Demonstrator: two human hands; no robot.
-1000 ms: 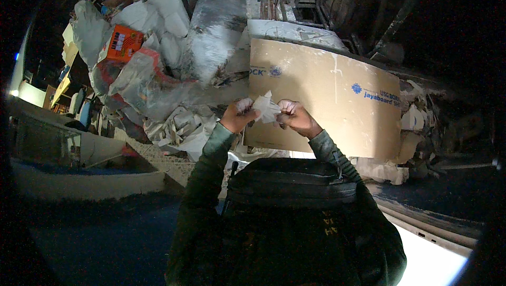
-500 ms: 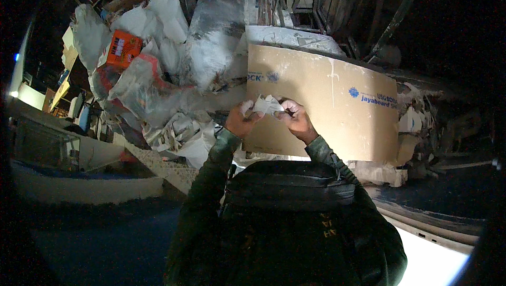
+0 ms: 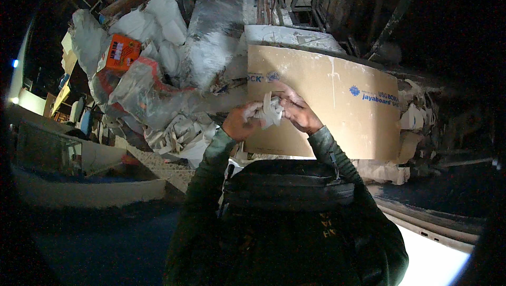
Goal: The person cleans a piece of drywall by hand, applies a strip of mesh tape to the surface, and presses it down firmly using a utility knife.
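Both hands meet in front of my chest, over the left part of a tan board (image 3: 327, 112) with blue print. Between them is a crumpled, looped white strip (image 3: 272, 109); whether it is paper or cloth I cannot tell. My left hand (image 3: 243, 121) closes on its left side, the fingers slightly blurred. My right hand (image 3: 300, 111) grips the strip's right side with thumb and lower fingers, while the index finger points up and away. The strip hides some of the fingertips.
To the left lie heaped white sacks (image 3: 168, 20), an orange-red box (image 3: 122, 52), a clear plastic bag (image 3: 139, 88) and crumpled white scraps (image 3: 184, 136). A dusty grey sheet (image 3: 211, 38) lies beyond. A black bag (image 3: 290, 186) sits against my front.
The white strip went from a flatter, spread piece to a bunched loop. My right hand shifted slightly, its index finger now stretched out. My left hand turned inward, closer to the strip.
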